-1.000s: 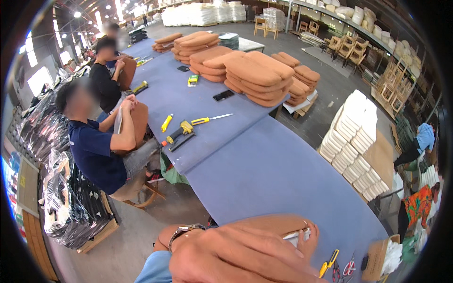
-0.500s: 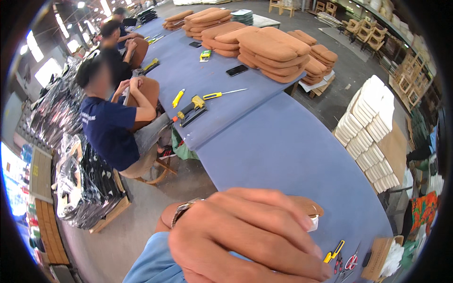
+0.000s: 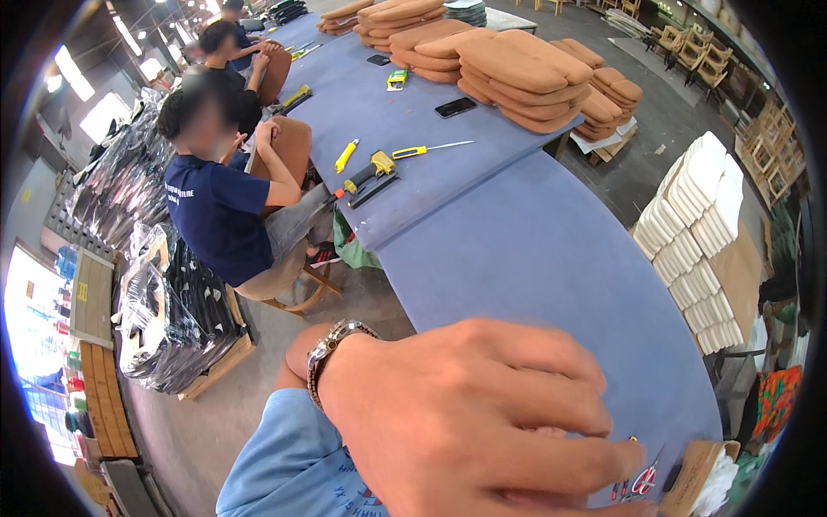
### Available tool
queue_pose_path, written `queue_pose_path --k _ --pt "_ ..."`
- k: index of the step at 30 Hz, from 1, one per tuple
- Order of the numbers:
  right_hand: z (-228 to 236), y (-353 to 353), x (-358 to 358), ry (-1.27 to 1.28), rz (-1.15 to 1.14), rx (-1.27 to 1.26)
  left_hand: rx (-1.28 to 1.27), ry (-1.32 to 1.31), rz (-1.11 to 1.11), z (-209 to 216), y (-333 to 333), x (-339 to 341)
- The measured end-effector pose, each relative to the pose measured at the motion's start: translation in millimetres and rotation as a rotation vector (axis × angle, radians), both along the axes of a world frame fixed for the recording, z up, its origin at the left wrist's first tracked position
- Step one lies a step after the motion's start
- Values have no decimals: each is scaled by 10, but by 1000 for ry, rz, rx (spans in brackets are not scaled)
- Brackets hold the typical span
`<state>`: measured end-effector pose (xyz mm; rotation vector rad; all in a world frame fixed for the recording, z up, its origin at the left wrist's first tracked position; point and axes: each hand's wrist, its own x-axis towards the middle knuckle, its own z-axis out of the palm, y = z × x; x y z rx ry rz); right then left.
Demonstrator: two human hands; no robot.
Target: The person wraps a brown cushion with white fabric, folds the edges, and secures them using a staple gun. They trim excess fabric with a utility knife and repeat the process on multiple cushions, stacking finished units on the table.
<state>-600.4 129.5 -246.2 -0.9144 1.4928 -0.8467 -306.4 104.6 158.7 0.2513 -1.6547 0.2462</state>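
My left hand (image 3: 482,414) fills the lower middle of the head view, close to the camera, fingers together and curved toward the right. It wears a metal wristwatch (image 3: 332,345) above a light blue sleeve (image 3: 284,470). It lies over the near end of the long blue table (image 3: 551,258). Whatever sits beneath the palm is hidden. A sliver of brown (image 3: 295,362) shows just behind the watch. Red-handled tools (image 3: 633,482) lie by the fingertips. My right hand is out of sight.
A seated person in a dark blue shirt (image 3: 215,207) works on a brown seat pad (image 3: 289,146) at the table's left. On the table lie a yellow screwdriver (image 3: 431,149), a staple gun (image 3: 370,168), a phone (image 3: 455,107) and stacked brown pads (image 3: 517,69). White foam stacks (image 3: 698,224) stand right.
My left hand has come closer and larger in view. The brown pad seen under it earlier is now covered. The view has swung toward the seated person.
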Motion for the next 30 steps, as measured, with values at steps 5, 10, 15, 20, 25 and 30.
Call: queue_pose_path --k 5,10,15,20,25,30 --pt "-10 6 62 -123 -181 -43 118 -128 76 205 226 221" --pt "617 -67 261 -282 -348 -65 438 -214 148 350 502 590" --pt "301 -10 307 -509 -446 -7 1018 -186 89 -639 -42 708" --pt "510 38 522 -534 -330 53 1684 -560 62 -3108 -740 634" --pt "390 47 580 -256 -241 130 1853 -538 -79 -3925 -629 -149" --pt "493 48 610 -382 -279 89 1914 -431 -199 -3900 -569 -321"
